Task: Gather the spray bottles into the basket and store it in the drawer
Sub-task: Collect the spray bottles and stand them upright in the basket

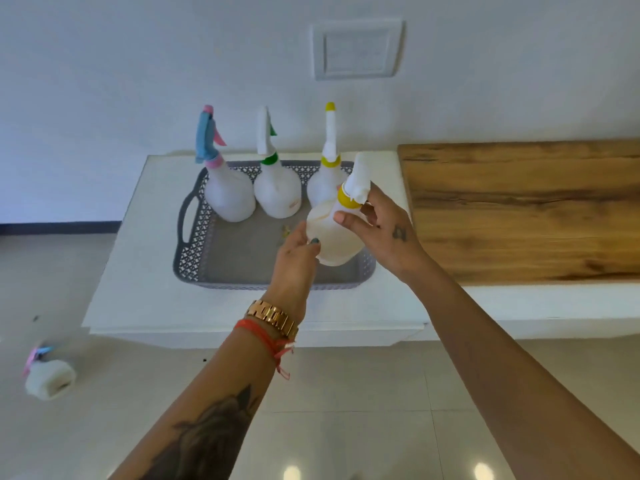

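Note:
A grey lattice basket point(194, 237) sits on a low white cabinet point(145, 306). Three white spray bottles stand along its back: one with a blue and pink head point(228, 195), one with a green collar point(277, 192), one with a yellow collar point(323, 188). A fourth bottle with a yellow collar point(334, 237) is tilted over the basket's right side. My right hand point(384, 233) grips it near the neck and trigger. My left hand point(298, 258) holds its lower body from the left. Whether its base touches the basket floor is unclear.
Another spray bottle with a pink and blue head point(48, 374) lies on the tiled floor at the lower left. A wooden board point(526, 209) tops the unit to the right of the basket. A white wall with a cover plate point(356, 50) stands behind.

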